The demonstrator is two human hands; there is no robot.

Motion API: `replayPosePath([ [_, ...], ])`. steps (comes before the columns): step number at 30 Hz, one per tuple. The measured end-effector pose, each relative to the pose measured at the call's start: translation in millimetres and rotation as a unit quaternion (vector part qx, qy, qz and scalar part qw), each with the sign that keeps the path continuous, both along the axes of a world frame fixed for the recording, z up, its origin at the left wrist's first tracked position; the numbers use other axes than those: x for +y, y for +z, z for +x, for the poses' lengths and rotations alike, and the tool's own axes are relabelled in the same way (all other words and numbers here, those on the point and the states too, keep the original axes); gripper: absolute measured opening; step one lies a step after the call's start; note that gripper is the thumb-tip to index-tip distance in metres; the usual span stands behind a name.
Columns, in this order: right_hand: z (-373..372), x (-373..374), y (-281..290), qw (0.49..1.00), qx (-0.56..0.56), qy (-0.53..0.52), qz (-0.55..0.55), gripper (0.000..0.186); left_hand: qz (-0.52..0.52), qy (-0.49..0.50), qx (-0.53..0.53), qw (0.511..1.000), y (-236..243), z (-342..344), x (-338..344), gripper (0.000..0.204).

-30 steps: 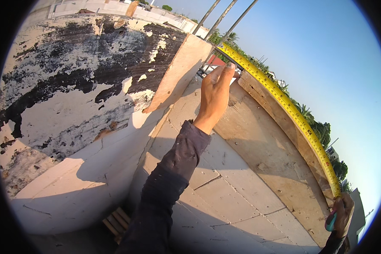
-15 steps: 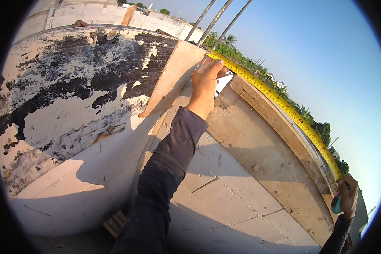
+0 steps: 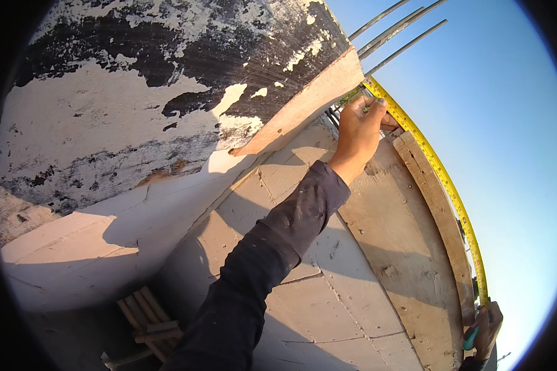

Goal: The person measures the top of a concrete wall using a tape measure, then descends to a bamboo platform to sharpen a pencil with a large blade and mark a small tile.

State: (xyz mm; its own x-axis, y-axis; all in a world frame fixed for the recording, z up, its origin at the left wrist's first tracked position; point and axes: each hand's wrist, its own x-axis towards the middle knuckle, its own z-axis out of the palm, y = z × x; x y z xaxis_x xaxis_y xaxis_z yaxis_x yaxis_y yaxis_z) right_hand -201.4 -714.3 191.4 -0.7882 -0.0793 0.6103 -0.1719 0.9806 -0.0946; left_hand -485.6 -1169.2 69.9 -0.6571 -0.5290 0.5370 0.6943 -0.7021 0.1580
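Note:
A yellow tape measure (image 3: 442, 167) is drawn out in a long curve along the top of the wooden boards. My left hand (image 3: 359, 133) closes on it near its free end, thumb up, beside the corner of the peeling wall. At the lower right, my right hand (image 3: 490, 328) grips the tape's case (image 3: 470, 337), of which a teal part shows. Below the tape runs a narrow timber (image 3: 436, 198) over a wide board (image 3: 405, 232), both fixed against the block wall. My dark left sleeve crosses the middle of the view.
A wall with peeling cream and black coating (image 3: 136, 99) fills the upper left, edged by a bare strip (image 3: 309, 105). Several steel bars (image 3: 396, 31) stick out above its corner. Pale block wall (image 3: 297, 303) lies below. A wooden slatted frame (image 3: 148, 321) stands at the lower left.
The view has tilted and shifted, so the wall looks larger and both hands sit lower in the picture. Both hands keep their hold on the tape measure, which stays stretched out.

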Motion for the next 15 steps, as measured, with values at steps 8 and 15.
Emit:
replayPosePath([
  [8,1,-16,-6,1.0,0.007,-0.021,-0.02,0.029,0.009,0.0,0.023,1.0,-1,-12,4,0.02],
  [15,5,-11,-4,0.999,0.018,-0.043,0.001,0.024,0.006,0.001,0.002,1.0,0,-6,-1,0.018],
])
